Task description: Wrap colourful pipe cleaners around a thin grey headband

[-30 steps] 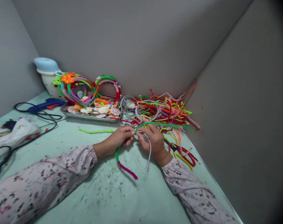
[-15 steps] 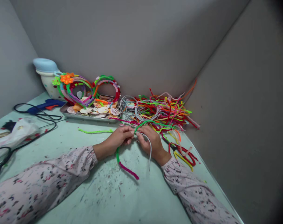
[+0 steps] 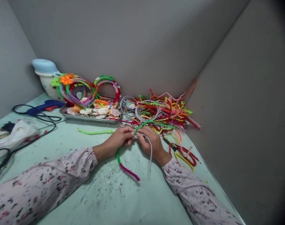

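Between my two hands is a thin headband, its pale grey bare end [image 3: 151,153] curving down beside my right hand. Its other end, covered in green and purple pipe cleaner [image 3: 130,172], hangs below my left hand. My left hand [image 3: 122,137] is closed, pinching the band where the covering stops. Closed close beside it, my right hand [image 3: 153,143] has its thumb and fingers at the same spot on the band. A loose green pipe cleaner [image 3: 149,121] rises from between the fingertips and arches right over my right hand. The exact pinch points are partly hidden.
Behind my hands lie a heap of coloured pipe cleaners [image 3: 172,109] and bare grey headbands [image 3: 142,117]. Finished headbands [image 3: 106,82] stand in a metal tray [image 3: 90,118] of shells. A blue glue gun [image 3: 45,106], black cable [image 3: 54,125] and plastic bag [image 3: 22,134] are left; scissors [image 3: 174,148] right.
The whole view has shifted very slightly. Both hands keep their hold on the headband, and the green pipe cleaner's arch is almost the same.
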Available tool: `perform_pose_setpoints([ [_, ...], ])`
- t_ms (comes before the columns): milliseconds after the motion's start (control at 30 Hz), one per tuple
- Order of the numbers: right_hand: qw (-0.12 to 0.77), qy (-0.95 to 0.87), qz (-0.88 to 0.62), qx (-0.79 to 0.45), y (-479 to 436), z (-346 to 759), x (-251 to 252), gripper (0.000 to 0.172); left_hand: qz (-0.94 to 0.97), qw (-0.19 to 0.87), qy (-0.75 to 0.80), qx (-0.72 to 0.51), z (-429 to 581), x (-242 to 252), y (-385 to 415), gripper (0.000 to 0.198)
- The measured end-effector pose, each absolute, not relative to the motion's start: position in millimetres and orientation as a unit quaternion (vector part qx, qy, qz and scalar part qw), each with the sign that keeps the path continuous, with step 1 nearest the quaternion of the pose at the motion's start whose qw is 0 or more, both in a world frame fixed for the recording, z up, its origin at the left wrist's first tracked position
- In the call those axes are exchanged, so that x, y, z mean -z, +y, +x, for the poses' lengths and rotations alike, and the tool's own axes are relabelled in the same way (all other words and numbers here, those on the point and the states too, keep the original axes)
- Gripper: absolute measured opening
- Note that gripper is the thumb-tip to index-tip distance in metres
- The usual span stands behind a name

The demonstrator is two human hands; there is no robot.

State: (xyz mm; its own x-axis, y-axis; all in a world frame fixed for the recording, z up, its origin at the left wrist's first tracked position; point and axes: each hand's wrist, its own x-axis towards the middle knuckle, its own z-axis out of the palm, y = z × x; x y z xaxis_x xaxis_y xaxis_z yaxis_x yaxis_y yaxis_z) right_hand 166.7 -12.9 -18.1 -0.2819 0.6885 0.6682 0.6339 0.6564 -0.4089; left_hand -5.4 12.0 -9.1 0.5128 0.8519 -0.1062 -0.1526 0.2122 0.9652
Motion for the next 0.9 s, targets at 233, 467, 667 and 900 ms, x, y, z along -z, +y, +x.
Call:
perform_pose_setpoints([
  [233, 0.435, -0.802, -0.408, -0.037, -14.7, 165.8, 16.5, 0.015, 0.522, 0.696, 0.331, -0.364, -5.8, 12.9, 13.4, 0.015],
  [467, 0.431, -0.804, -0.408, -0.038, -15.7, 165.1, 15.6, 0.016, 0.521, 0.695, 0.337, -0.364, -5.8, 14.4, 13.7, 0.017],
  [667, 0.426, -0.800, -0.422, -0.036, -16.5, 164.2, 15.5, 0.015, 0.524, 0.695, 0.329, -0.366, -5.1, 14.0, 13.6, 0.018],
  [900, 0.434, -0.790, -0.430, -0.044, -14.6, 164.9, 15.6, 0.014, 0.542, 0.682, 0.333, -0.361, -4.6, 13.7, 13.0, 0.016],
])
